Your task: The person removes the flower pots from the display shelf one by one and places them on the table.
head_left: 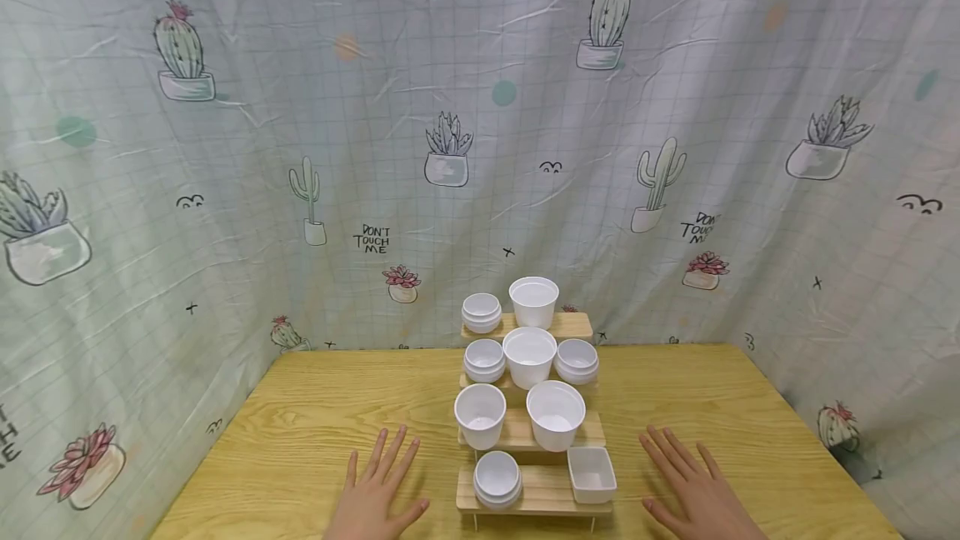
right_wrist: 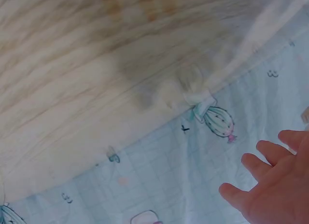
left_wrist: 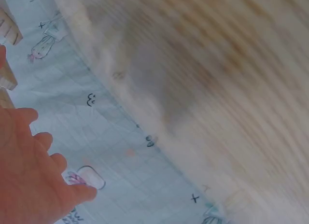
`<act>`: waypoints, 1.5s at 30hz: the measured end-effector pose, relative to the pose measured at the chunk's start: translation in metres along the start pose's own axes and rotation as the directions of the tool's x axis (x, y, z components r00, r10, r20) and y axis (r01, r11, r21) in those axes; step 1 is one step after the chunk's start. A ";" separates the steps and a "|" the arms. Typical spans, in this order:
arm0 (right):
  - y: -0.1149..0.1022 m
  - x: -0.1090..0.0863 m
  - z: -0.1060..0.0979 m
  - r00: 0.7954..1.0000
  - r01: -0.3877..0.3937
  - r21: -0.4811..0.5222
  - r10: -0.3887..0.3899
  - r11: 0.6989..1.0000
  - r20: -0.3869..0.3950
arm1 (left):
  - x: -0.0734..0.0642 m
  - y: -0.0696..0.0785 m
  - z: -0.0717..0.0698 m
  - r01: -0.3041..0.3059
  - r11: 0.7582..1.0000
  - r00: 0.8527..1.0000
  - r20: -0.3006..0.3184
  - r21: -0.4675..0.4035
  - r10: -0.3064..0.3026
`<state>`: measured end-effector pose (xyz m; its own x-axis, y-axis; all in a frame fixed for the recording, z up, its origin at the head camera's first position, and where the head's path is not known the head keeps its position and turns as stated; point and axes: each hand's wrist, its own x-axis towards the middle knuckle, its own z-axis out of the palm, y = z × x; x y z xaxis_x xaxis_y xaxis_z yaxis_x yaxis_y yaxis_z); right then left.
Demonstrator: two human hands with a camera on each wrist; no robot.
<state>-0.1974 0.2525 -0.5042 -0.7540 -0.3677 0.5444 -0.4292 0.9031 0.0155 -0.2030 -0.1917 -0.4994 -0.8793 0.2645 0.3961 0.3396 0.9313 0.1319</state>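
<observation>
In the head view a wooden tiered stand (head_left: 543,486) holds several white pots. On its lowest step are a short round pot (head_left: 497,480) and a square pot (head_left: 592,475). The step above bears two tapered cups, a left one (head_left: 480,415) and a right one (head_left: 556,415). Higher up, a tall cup (head_left: 530,357) stands between two short round pots, and the top step has a short pot (head_left: 482,312) beside a tall cup (head_left: 534,302). Left of the stand my left hand (head_left: 378,486) spreads its fingers, holding nothing. My right hand (head_left: 693,486), also empty with fingers extended, is on the other side.
The stand is on a wood-grain table (head_left: 337,390). A curtain (head_left: 480,215) printed with cacti hangs behind the table and along both sides. Edges of the wooden steps (left_wrist: 7,77) peek in at the left of the left wrist view.
</observation>
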 end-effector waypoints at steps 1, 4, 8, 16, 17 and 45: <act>-0.001 0.000 -0.001 1.000 -0.001 -0.006 0.001 1.000 0.002 | 0.000 0.000 0.000 -0.008 1.000 1.000 -0.006 0.004 0.008; -0.003 0.001 -0.002 1.000 0.001 -0.018 -0.001 1.000 -0.001 | 0.001 0.003 -0.002 -0.028 1.000 0.999 -0.022 0.011 0.029; -0.006 0.001 -0.005 1.000 0.013 -0.025 -0.014 1.000 -0.021 | 0.002 0.005 -0.002 -0.054 0.998 0.998 -0.034 0.016 0.054; -0.016 0.005 -0.015 0.998 0.029 0.003 -0.029 1.000 -0.058 | 0.006 0.014 -0.003 -0.112 0.993 0.992 -0.046 0.022 0.113; -0.017 0.006 -0.017 0.998 0.030 0.007 -0.029 1.000 -0.061 | 0.007 0.016 -0.003 -0.122 0.992 0.991 -0.052 0.016 0.123; -0.046 0.027 -0.031 0.975 0.178 0.072 -0.166 0.981 -0.151 | 0.022 0.042 0.001 -0.271 0.961 0.955 -0.136 -0.050 0.263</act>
<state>-0.1829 0.2074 -0.4643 -0.5888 -0.4744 0.6545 -0.5910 0.8050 0.0518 -0.2082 -0.1461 -0.4859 -0.7053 0.4632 0.5366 0.5818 0.8107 0.0649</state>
